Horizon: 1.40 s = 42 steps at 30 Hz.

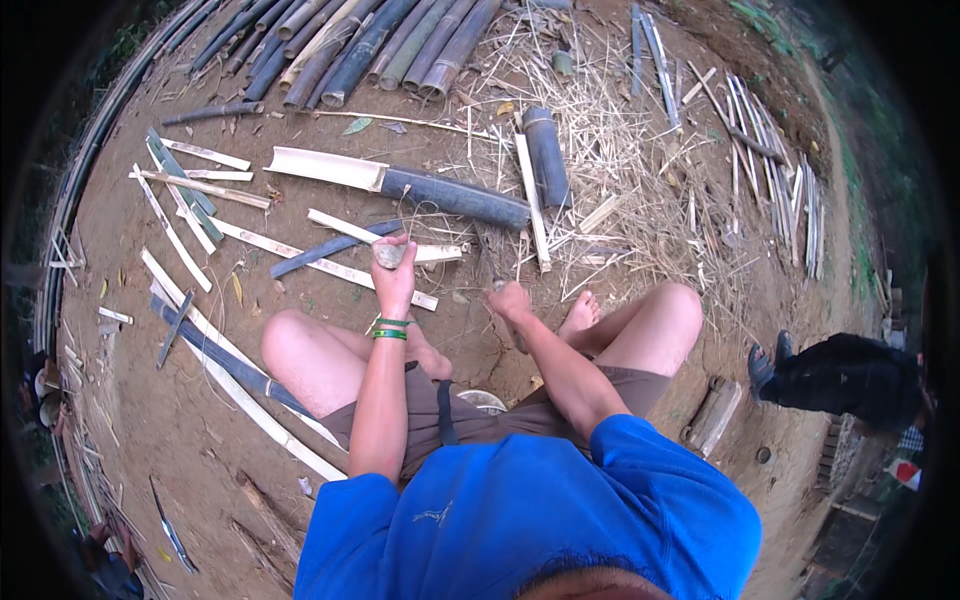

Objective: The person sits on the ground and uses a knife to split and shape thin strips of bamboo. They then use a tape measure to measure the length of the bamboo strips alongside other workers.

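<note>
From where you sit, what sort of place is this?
Likely an outdoor bamboo-working spot: brown dirt ground, a row of dark round bamboo poles and a scatter of thin, pale bamboo shavings.

Left fingers [382,243], right fingers [493,298] curled

Brown dirt ground [180,440], dark bamboo poles [365,55], pale split strips [360,276], scattered shavings [615,140], short log [713,415]

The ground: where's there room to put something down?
Bare dirt shows between the right knee and the dark sandals, and at lower left between the long curved bamboo strip and the thin pointed piece. It's crowded ahead, with pale shavings and bamboo poles.
</note>
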Available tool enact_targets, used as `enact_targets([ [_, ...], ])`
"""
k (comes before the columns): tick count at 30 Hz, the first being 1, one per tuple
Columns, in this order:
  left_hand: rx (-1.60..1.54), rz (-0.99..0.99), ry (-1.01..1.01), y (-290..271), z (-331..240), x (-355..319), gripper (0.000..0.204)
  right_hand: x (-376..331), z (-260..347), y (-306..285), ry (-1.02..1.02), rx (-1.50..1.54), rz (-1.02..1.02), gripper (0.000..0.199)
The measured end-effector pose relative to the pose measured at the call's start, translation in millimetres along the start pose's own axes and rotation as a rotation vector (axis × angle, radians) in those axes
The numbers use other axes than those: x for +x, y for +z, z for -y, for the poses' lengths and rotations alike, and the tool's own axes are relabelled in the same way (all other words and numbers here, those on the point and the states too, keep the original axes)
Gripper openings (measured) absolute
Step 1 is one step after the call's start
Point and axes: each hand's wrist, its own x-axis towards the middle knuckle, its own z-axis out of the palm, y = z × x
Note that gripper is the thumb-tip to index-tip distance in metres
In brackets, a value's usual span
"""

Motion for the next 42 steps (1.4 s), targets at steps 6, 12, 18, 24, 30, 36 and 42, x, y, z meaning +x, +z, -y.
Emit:
enact_targets([
  [6,-0.036,0.019,0.014,6,-29,-11,0.027,85,48,-46,-0.031,0.064,-0.030,0.057],
  [12,0.066,-0.026,0.128,11,-26,-13,0.038,73,44,-36,-0.185,0.587,-0.067,0.055],
  [18,0.177,-0.145,0.117,32,-19,-10,0.042,-46,9,3,-0.140,0.727,0.027,0.058],
  [24,0.098,0.008,-0.378,34,-19,-22,0.057,-54,-14,47,-0.155,0.607,-0.026,0.059],
  [30,0.222,0.225,-0.335,27,-72,-25,0.065,-79,17,25,-0.367,0.532,-0.133,0.064],
  [36,0.238,0.203,-0.498,35,-63,-11,0.090,-60,12,48,-0.303,0.580,-0.015,0.053],
  [42,0.320,0.179,-0.480,25,-60,18,0.097,-59,25,37,-0.296,0.585,0.083,0.039],
])
